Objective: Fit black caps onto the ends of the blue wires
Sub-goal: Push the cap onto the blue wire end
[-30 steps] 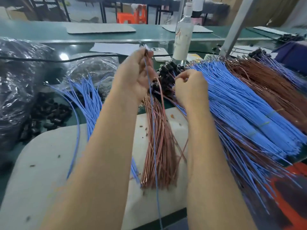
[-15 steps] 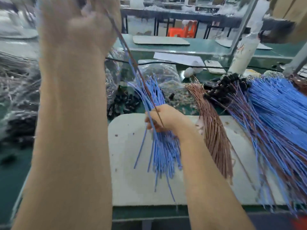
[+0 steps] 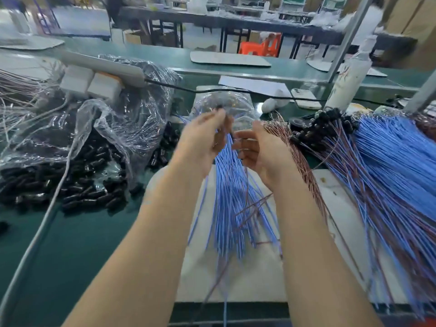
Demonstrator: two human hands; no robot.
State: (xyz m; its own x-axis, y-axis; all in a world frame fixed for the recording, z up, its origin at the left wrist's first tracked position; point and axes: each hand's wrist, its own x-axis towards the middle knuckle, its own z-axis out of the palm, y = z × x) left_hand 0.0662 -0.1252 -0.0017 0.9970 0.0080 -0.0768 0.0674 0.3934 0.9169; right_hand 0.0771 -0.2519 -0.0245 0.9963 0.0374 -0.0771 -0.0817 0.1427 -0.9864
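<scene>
**Capping a wire end.** Left of the fingers, loose caps (image 3: 70, 185) are spilling from a clear bag (image 3: 122, 128). The left hand (image 3: 203, 140) is pinching, fingers and thumb together, a small dark piece, apparently a black cap (image 3: 220, 109) (blur is hiding the wire end itself). Below and between both sets of fingers, the blue wires (image 3: 231, 208) are fanning down over a white pad (image 3: 236, 279). The right hand (image 3: 262, 152) is curling its fingers beside the fan's upper end; whether they are gripping it cannot be told.

Judged good practice: the right fingers should be steadying one wire close to its tip, so that it is not buckling, while the left is pushing the cap on straight and fully.

Right of the fingers, brown wires (image 3: 297, 149) and a capped sheaf (image 3: 330, 123) are lying, suggesting many ends are done.

The green desk (image 3: 70, 256) is carrying a white cable (image 3: 35, 244) to the fingers' left. Beyond them to the right, a phone (image 3: 305, 97) and a bottle (image 3: 349, 81) are resting. Farther off, more desks (image 3: 236, 22) and an orange stool (image 3: 262, 44) are filling the room.
</scene>
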